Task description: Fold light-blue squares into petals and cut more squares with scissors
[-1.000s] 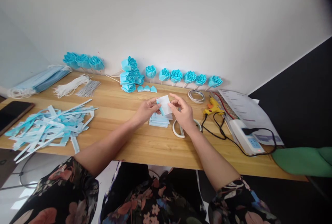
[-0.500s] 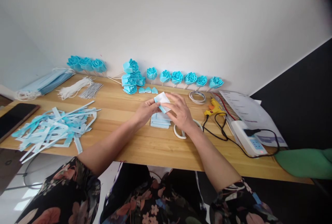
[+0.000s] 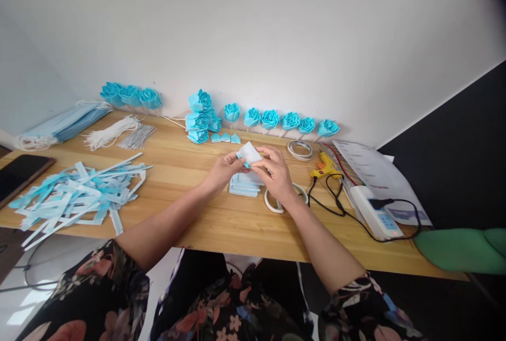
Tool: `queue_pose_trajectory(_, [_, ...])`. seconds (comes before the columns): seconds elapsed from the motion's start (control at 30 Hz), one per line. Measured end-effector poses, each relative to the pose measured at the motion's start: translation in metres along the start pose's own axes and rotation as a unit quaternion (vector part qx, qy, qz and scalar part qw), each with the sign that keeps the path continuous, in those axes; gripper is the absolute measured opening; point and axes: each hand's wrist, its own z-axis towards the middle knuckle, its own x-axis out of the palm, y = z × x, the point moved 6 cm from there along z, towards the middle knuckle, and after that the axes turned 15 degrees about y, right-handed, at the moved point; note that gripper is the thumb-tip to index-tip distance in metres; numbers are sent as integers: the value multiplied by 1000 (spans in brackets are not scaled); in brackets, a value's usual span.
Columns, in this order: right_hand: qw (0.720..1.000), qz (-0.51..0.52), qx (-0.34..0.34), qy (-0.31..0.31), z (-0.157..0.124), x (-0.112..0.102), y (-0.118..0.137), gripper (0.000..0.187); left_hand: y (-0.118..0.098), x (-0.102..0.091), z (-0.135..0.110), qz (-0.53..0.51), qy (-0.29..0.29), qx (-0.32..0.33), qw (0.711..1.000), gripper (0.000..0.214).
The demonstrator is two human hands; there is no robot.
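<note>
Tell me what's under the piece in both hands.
Below the held piece, a light blue stack lies on the table; the piece, left hand and right hand hide its far part.

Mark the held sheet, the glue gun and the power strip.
Held sheet [image 3: 250, 153], head view: middle of its pale face.
Glue gun [image 3: 329, 166], head view: yellow body.
Power strip [image 3: 370, 213], head view: white casing.
</note>
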Motion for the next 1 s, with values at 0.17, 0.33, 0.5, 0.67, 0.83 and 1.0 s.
queue_pose_trajectory(0.17, [1000, -4, -20, -1, 0, 1, 1, 10, 0, 2, -1, -12, 9, -10, 1000, 40])
queue_pose_trajectory(0.33, [1000, 8, -10, 7, 1, 1, 4, 10, 1, 0, -3, 1, -11, -24, 1000, 41])
queue_pose_trajectory(0.5, [997, 56, 55, -25, -2, -3, -6, 9, 1, 4, -4, 8, 10, -21, 1000, 40])
queue_pose_trajectory(0.67, [983, 144, 115, -18, -4, 3, -18, 11, 0, 6, -4, 14, 28, -25, 999, 47])
queue_pose_trajectory(0.83, [975, 158, 157, -5, -6, 6, -21, 16, 0, 7, -3, 31, 39, -33, 998, 47])
queue_pose_trajectory(1.0, [972, 170, 161, -18, -7, 6, -22, 15, 1, 9, -4, 32, 41, -49, 997, 47])
